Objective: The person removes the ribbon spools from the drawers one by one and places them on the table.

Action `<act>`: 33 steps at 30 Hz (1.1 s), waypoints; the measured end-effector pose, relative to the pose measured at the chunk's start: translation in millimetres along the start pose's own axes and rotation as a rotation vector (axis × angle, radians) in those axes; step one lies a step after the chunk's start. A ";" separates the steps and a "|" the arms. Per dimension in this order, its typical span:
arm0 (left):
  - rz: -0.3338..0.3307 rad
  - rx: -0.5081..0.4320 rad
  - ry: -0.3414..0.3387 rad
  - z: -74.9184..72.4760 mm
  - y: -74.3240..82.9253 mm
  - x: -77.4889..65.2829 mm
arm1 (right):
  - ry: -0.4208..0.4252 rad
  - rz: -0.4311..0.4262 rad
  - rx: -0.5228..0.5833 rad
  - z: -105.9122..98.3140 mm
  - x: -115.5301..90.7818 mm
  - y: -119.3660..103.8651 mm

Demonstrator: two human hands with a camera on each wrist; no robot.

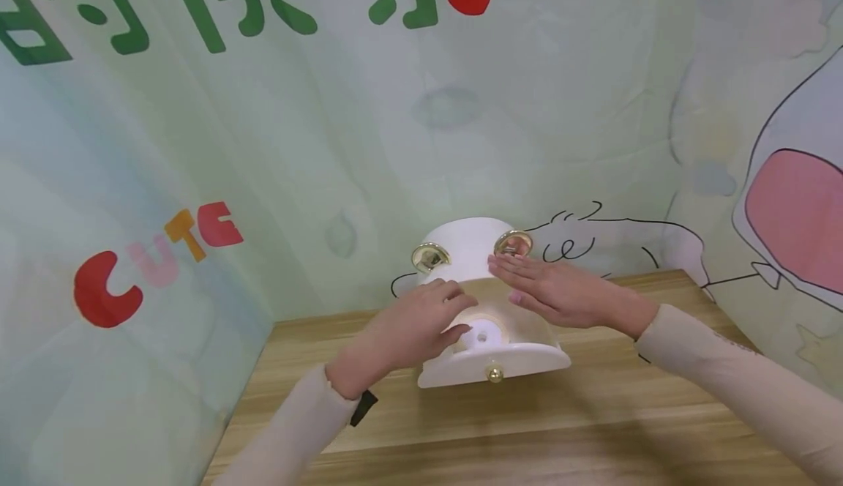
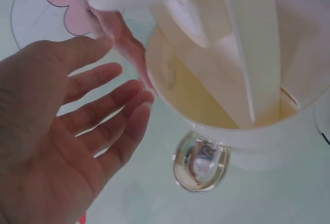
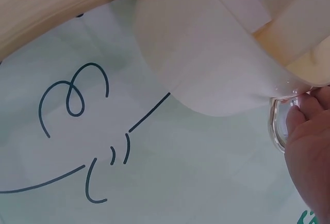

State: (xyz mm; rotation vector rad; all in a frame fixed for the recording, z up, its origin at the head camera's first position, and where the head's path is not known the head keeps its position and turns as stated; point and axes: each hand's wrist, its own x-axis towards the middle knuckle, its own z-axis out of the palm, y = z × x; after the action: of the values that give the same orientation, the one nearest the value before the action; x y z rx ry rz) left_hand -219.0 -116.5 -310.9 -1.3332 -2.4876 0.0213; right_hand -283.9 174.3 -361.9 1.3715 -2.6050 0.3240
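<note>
A white rounded container point(image 1: 469, 241) stands on the table with its top open. Two gold ear-shaped pieces stick up at its back, a left ear point(image 1: 431, 258) and a right ear point(image 1: 511, 241). Along its near side runs a white curved panel point(image 1: 527, 359) with a gold knob point(image 1: 495, 374). My left hand point(image 1: 411, 325) hovers at the container's left, fingers bent loosely; the left wrist view shows nothing in its palm. Over the right side reaches my right hand point(image 1: 566, 292), fingers fairly straight. Its fingertips lie at the right ear, partly covering it; firm contact is unclear.
The container sits on a wood-grain table point(image 1: 369, 424) close to a printed fabric backdrop point(image 1: 342, 149). The backdrop rises behind the table and along both sides. A black strap piece point(image 1: 364, 408) shows at the left wrist.
</note>
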 end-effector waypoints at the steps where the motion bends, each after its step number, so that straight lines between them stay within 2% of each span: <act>1: -0.008 -0.020 -0.035 -1.2 -2.8 1.9 | -0.003 -0.008 -0.006 0.0 0.1 0.8; 8: -0.057 -0.142 -0.223 -0.7 -10.4 15.1 | -0.030 -0.054 -0.040 -1.5 2.8 6.5; 13: -0.055 -0.168 -0.304 3.5 -8.0 25.1 | -0.043 -0.064 -0.042 -5.4 3.3 8.5; 20: -0.011 -0.212 -0.347 14.1 -9.0 33.7 | -0.056 -0.034 -0.039 -6.5 1.4 8.2; 28: 0.039 -0.258 -0.343 23.2 -13.8 39.0 | -0.049 -0.028 -0.037 -6.3 1.7 5.4; 33: 0.023 -0.275 -0.367 26.7 -16.6 40.3 | -0.044 -0.032 -0.044 -6.7 2.2 5.1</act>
State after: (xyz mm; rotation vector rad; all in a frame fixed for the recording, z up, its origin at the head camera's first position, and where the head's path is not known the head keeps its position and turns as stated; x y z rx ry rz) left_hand -260.7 -89.4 -322.7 -1.5908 -2.8624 -0.0810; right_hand -289.0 177.3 -355.5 1.4203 -2.6052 0.2334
